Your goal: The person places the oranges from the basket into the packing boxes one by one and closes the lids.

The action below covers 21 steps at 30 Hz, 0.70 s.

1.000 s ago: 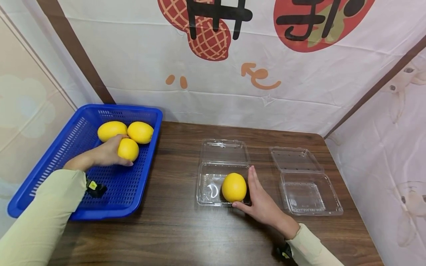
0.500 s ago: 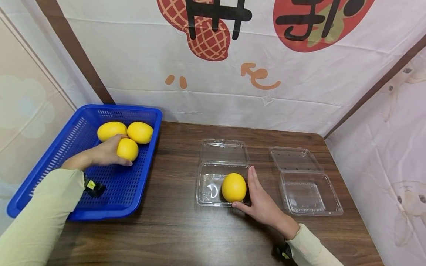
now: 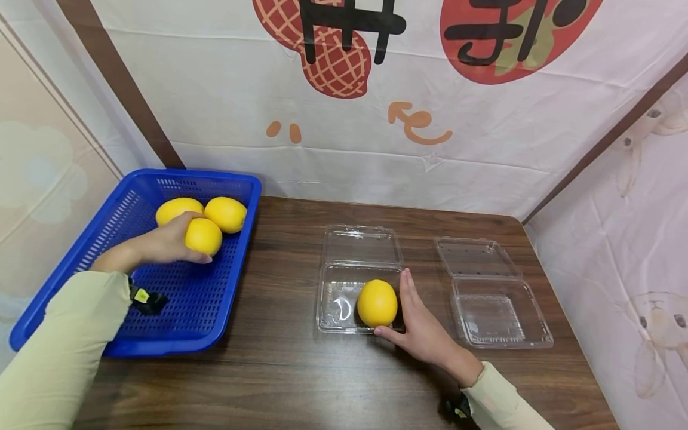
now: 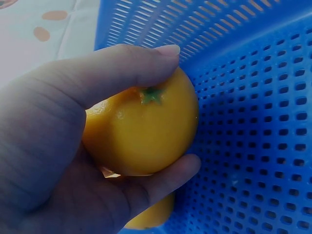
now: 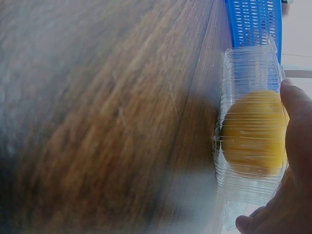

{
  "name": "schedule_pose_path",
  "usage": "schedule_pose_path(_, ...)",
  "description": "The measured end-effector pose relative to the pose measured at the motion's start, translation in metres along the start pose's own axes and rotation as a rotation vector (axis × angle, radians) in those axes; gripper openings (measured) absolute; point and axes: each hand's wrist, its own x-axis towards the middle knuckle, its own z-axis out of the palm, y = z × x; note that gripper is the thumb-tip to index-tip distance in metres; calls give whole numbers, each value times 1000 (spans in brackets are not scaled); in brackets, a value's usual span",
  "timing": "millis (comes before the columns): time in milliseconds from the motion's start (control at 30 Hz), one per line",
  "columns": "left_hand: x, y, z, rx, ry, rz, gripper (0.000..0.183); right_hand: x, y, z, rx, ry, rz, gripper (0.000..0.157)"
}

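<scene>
My left hand (image 3: 168, 240) grips a yellow-orange orange (image 3: 203, 237) from the side inside the blue basket (image 3: 231, 298). In the left wrist view, the thumb lies over the top of this orange (image 4: 151, 131) beside its green star-shaped stem mark, and fingers support it from below. A second orange-like yellow fruit (image 3: 377, 303) sits in the right part of an open clear plastic clamshell box (image 3: 335, 310). Along that box's right side rest the straight fingers of my right hand (image 3: 424, 328), with the thumb at the front rim.
Two oval yellow fruits, one at the left (image 3: 177, 210) and one at the right (image 3: 226, 214), lie at the back of the basket. Another open clear clamshell box (image 3: 491, 319) stands to the right on the brown wooden table (image 3: 301, 382). A printed cloth (image 3: 226, 89) hangs behind.
My left hand has lifted slightly and shifted a little left with the orange in its grip. The right hand and the clamshell boxes stay where they were.
</scene>
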Motion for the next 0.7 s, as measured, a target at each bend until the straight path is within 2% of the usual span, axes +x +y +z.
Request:
schedule_pose_path(400,-8,4,-17,3,24,-23,108,0,0,0,3,8,-5,124)
schedule_pose_path(700,-13,12,-22,-20,44,16,107,0,-3,-2,4,7,0,122)
